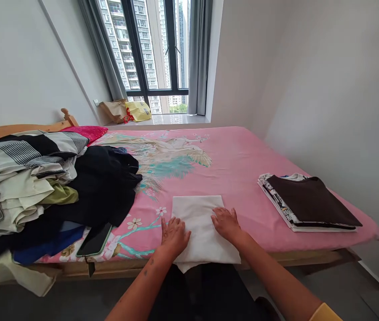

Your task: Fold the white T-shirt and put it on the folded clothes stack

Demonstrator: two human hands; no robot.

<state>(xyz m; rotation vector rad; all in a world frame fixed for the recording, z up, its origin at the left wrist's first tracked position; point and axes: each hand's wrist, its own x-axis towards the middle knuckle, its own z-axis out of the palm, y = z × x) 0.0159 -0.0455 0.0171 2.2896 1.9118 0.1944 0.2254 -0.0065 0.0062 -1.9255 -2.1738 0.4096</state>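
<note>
From my remote post I note left hand [175, 234] and right hand [227, 224] open, fingers slightly spread, resting on the folded white cloth [199, 236] at the bed's [242, 174] near edge, neither visibly gripping; likely light, soft, floppy, best held by opposite sides.

A phone [95, 241] is chilling at 8 o'clock, brown bag [113, 111] and yellow bag [138, 111] are slouching around 10, grey curtains [199, 58] are framing the window [152, 49] near 11.

Left hand [175, 234] and right hand [227, 224] palm-down
</note>
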